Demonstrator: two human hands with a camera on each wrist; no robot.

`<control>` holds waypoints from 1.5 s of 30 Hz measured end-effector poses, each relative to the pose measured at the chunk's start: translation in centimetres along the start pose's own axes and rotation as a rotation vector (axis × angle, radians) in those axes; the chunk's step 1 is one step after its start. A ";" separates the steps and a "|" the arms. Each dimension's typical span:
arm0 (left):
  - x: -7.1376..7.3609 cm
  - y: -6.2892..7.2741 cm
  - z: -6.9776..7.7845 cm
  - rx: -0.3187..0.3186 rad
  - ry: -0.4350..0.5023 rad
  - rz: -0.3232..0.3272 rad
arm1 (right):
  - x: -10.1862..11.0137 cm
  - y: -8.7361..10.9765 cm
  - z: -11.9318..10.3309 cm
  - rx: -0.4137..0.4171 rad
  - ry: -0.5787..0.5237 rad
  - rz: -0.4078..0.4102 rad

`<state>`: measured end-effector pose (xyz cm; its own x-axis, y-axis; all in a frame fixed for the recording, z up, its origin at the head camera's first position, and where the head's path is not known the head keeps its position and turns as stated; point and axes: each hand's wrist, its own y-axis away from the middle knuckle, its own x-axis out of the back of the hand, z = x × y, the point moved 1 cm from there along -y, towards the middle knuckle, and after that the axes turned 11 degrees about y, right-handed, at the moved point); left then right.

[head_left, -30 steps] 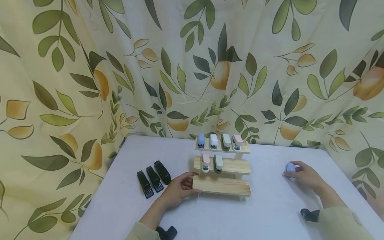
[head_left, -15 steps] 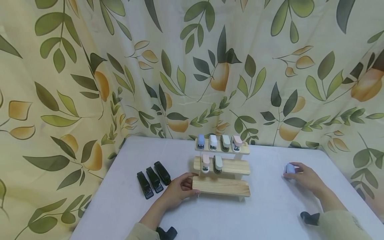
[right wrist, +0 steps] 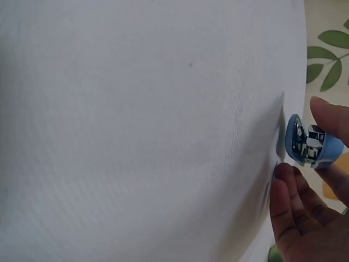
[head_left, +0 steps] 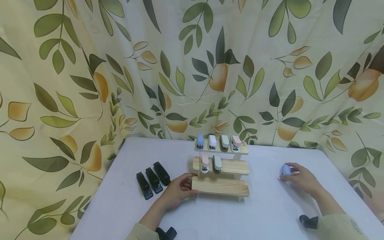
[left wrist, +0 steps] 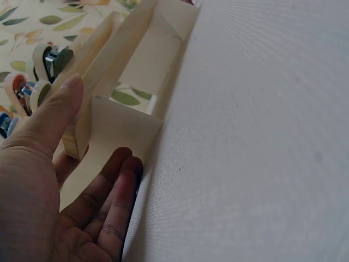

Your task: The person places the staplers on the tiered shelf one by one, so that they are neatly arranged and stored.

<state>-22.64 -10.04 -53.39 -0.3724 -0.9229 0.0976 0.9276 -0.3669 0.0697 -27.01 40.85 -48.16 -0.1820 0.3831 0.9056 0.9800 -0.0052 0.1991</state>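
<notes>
My left hand [head_left: 180,190] holds the left end of the lowest tier of a wooden three-tier display stand [head_left: 220,186]. In the left wrist view the thumb lies against the board [left wrist: 77,136], and the other fingers curl beside the white leg. Off to the right, my right hand [head_left: 303,178] pinches a small blue stapler [head_left: 286,169] between thumb and fingers. The right wrist view shows this blue stapler [right wrist: 329,150] end-on at the tablecloth, metal parts visible. Small staplers stand on the upper tiers: blue, white, grey-green and pink on top, pink [head_left: 205,162] and grey-green [head_left: 217,163] in the middle.
Black staplers [head_left: 154,180] lie in a slanted row left of the stand, close to my left forearm. A white cloth [head_left: 240,220] covers the table. Behind it hangs a leaf-patterned curtain [head_left: 180,83].
My right hand has shifted slightly left with the blue stapler. My left hand stays on the stand, and the head view has moved a little.
</notes>
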 end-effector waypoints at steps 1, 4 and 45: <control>0.0 0.0 0.0 -0.001 0.000 -0.001 | -0.1 0.0 -0.1 0.000 0.003 0.003; 0.0 0.1 0.0 -0.003 0.000 -0.001 | -0.2 0.1 -0.3 0.007 0.003 0.007; 0.1 0.0 0.1 -0.004 0.011 -0.003 | -0.5 3.1 -7.2 0.084 -0.083 0.057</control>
<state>-22.65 -10.09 -53.26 -0.3751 -0.9229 0.0864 0.9265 -0.3704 0.0661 -24.47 33.98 -45.29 -0.1221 0.4594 0.8798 0.9925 0.0470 0.1132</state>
